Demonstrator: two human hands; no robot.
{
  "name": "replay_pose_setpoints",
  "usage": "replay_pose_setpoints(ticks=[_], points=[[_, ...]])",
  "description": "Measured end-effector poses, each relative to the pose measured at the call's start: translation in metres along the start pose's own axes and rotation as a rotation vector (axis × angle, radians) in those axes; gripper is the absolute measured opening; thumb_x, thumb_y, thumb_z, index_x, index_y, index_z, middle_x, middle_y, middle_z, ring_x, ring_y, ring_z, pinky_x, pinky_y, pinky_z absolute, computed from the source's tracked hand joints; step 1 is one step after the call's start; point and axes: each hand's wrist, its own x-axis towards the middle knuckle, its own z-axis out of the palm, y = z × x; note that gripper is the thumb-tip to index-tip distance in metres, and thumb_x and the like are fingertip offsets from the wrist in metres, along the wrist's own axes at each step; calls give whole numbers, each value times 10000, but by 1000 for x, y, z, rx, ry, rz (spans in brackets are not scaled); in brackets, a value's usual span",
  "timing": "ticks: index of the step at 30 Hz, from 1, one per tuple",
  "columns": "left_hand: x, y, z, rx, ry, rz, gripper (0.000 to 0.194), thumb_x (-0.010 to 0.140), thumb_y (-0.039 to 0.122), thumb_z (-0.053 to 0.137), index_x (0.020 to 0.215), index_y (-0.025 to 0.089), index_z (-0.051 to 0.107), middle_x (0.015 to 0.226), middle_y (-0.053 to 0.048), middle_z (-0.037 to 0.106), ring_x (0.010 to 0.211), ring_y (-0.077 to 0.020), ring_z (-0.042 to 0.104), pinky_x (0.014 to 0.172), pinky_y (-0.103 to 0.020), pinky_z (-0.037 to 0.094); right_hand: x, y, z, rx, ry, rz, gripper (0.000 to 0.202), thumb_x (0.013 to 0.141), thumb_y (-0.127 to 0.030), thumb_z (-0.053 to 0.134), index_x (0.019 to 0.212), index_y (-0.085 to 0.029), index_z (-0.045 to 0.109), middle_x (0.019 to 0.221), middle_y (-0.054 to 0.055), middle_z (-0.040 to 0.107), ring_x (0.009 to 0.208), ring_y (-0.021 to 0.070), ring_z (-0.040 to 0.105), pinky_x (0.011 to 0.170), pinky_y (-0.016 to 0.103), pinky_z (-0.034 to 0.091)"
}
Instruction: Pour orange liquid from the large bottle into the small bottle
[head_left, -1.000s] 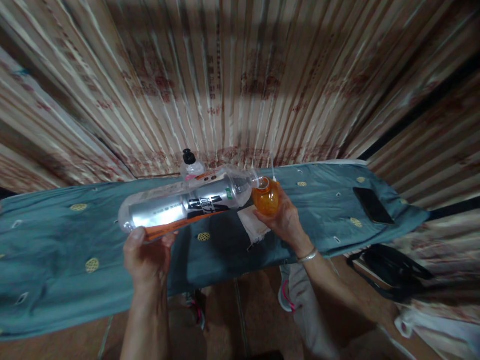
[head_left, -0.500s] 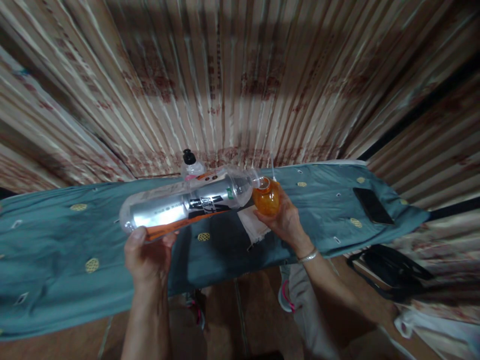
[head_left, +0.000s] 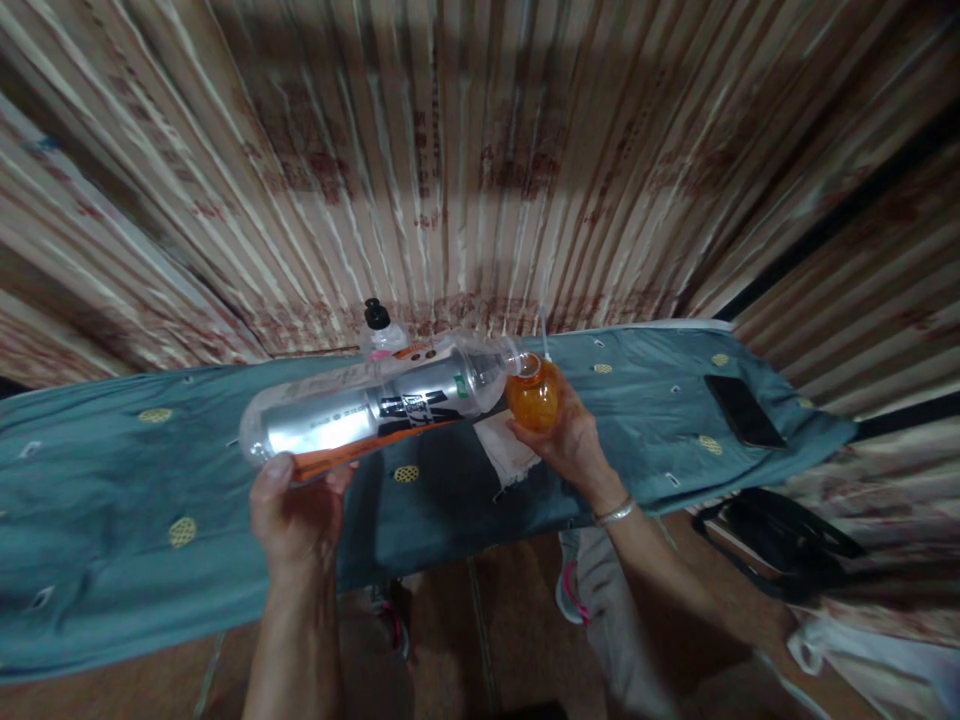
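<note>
My left hand point(head_left: 304, 505) is closed round the base end of a large clear plastic bottle point(head_left: 375, 405) with a silver and orange label. The bottle lies nearly level in the air, its neck pointing right. My right hand point(head_left: 566, 440) grips a small round orange see-through bottle point(head_left: 534, 400) with an open mouth. The big bottle's mouth meets the orange bottle's opening; whether liquid passes between them I cannot make out. Behind the large bottle stands a clear bottle with a black cap point(head_left: 377, 315), partly hidden. A thin white tube point(head_left: 546, 335) rises just behind the orange bottle.
A teal patterned cloth point(head_left: 225, 530) covers the long table. Below my hands lies a pale cloth or packet point(head_left: 506, 450). A black phone point(head_left: 744, 410) rests at the right. On the floor to the right is a black bag point(head_left: 780, 540). Pleated curtains point(head_left: 465, 180) hang behind.
Both hands and both held bottles stay almost in place. Only a very slight shift of the view shows.
</note>
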Motion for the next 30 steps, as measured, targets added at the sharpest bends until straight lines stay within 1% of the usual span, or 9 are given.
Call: replay_pose_setpoints(ticks=[5,7,12,19,24,25,27,28,30], points=[[-1,-2,-5,32,-32,15,437,545,408,786,960,276,745,724,-48,687,534,-177,545,349,-234,344,0,1,1,-6,7,5,892,738,-484,795,1464,-129,416,1349,197,658,1266,336,644,1088,512,533],[0,-2,-7,27,-6,40,404,549,430,778,921,275,746,676,-38,658,487,-159,492,338,-239,317,0,1,1,-13,20,-2,886,743,-494,789,1460,-127,420,1345,198,660,1261,337,648,1079,518,540],[-1,0,-7,70,-103,15,326,562,435,799,837,273,730,675,-46,642,496,-161,491,349,-259,338,0,0,2,-33,43,-28,854,760,-496,782,1458,-151,430,1324,179,676,1239,324,664,1065,508,558],[-2,-1,-6,42,-72,31,290,555,417,799,797,277,723,714,-53,683,522,-168,513,352,-241,328,0,0,2,-15,39,-28,872,760,-484,780,1472,-141,413,1327,182,672,1250,323,656,1075,501,551],[0,-2,-6,2,-23,38,263,533,426,799,674,245,671,593,-33,605,484,-148,477,339,-223,310,0,0,1,-12,34,-32,886,770,-492,774,1493,-151,394,1324,173,674,1240,317,662,1068,489,557],[0,-2,-5,15,-41,2,273,515,397,812,702,247,680,625,-33,629,499,-150,491,354,-226,341,0,0,1,-14,32,-32,887,769,-492,775,1493,-150,394,1325,174,674,1241,317,662,1070,488,556],[-1,-2,-3,-15,7,19,309,505,402,801,751,248,695,649,-26,645,471,-127,455,340,-211,320,0,-1,0,-18,31,-31,881,766,-491,778,1486,-150,402,1331,173,673,1248,315,658,1073,487,553],[-2,-1,-2,11,-12,-13,337,508,372,802,808,249,709,738,-37,692,510,-136,496,355,-209,341,1,-1,0,-17,30,-32,876,765,-489,781,1481,-146,409,1333,175,672,1250,315,657,1073,486,553],[-2,-1,0,5,21,24,399,502,400,774,860,237,711,835,-43,723,526,-135,522,348,-195,328,1,-2,-1,-11,25,-33,863,765,-475,787,1470,-136,422,1332,179,672,1250,315,658,1072,483,554]])
